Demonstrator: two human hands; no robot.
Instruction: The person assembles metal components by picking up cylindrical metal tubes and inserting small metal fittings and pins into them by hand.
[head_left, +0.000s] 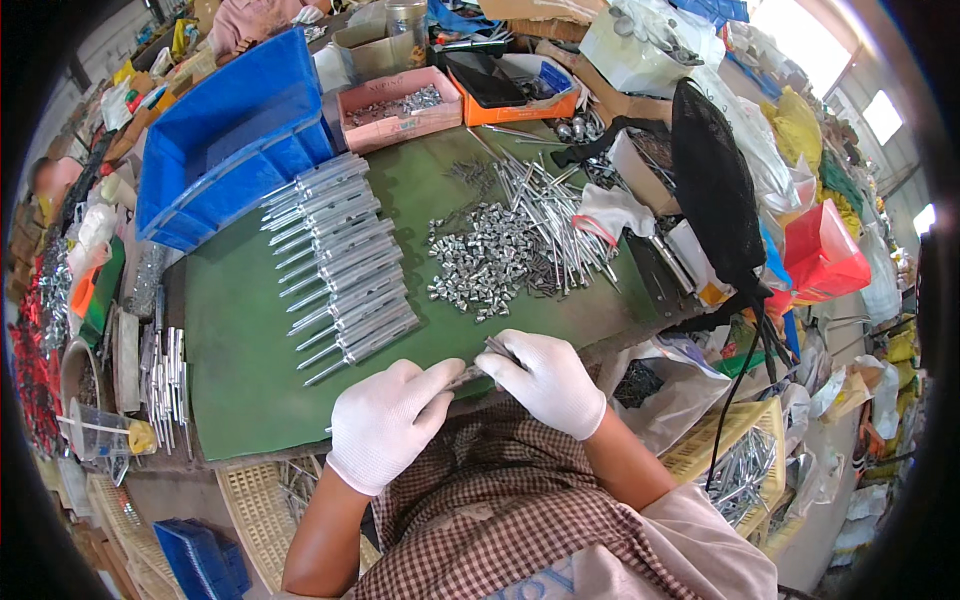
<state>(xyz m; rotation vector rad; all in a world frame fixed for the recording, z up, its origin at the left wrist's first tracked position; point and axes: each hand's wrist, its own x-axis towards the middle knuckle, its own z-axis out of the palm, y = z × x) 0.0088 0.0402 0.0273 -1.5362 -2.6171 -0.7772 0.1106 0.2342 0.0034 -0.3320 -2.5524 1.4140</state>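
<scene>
Both my hands wear white knit gloves and meet at the near edge of the green work surface [240, 400]. My left hand [392, 418] is closed around a slim silver metal rod piece [466, 377], mostly hidden by the glove. My right hand [545, 385] pinches at its other end, with dark thin pins [497, 347] showing by the fingertips. Beyond them lie a heap of small silver metal fittings [480, 265], a pile of long thin rods [555, 215] and scattered short dark pins [545, 272]. A row of silver tubes with rods [345, 270] lies to the left.
A blue bin [230, 120] stands at the far left, beside a pink box of small parts [400, 108] and an orange box [515, 90]. A black mesh-covered object [710, 180] rises at right. Yellow crates [735, 460] sit below the table; more rods [168, 385] lie at left.
</scene>
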